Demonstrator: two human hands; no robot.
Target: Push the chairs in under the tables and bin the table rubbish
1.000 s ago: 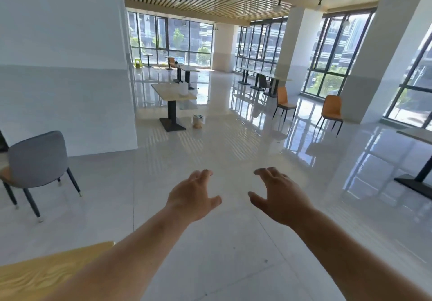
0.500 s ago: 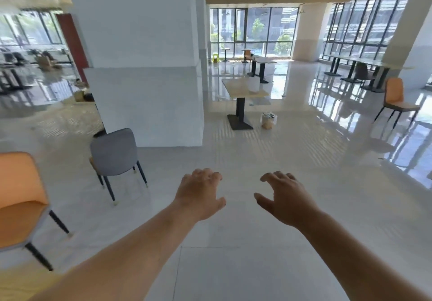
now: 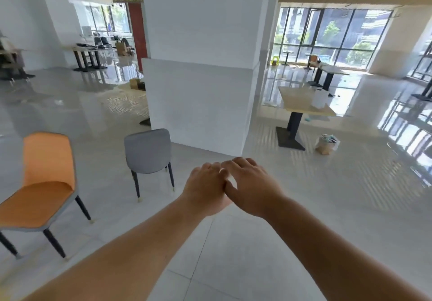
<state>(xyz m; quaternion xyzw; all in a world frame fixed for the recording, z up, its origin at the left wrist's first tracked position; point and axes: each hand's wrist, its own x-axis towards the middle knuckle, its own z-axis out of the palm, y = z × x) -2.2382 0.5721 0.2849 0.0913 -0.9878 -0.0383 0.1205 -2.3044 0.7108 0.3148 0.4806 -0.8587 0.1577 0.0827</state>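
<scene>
My left hand (image 3: pixel 205 188) and my right hand (image 3: pixel 253 185) are held out in front of me over the bare floor, side by side and touching, fingers curled down, holding nothing. An orange chair (image 3: pixel 44 183) stands at the left, apart from any table. A grey chair (image 3: pixel 149 153) stands just left of my hands, near the white pillar (image 3: pixel 201 66). At the right a light wooden table (image 3: pixel 301 104) on a black pedestal carries a white container (image 3: pixel 319 99). A small bin bag with rubbish (image 3: pixel 326 143) sits on the floor beside that table's base.
The wide white pillar fills the middle ahead. More tables stand at the far right by the windows (image 3: pixel 327 70) and at the far left (image 3: pixel 86 55). Cardboard boxes (image 3: pixel 135 83) lie left of the pillar. The floor is glossy grey tile.
The view has swung left: the pillar and grey chair shifted right, and the orange chair came fully into view. My hands moved together and now touch.
</scene>
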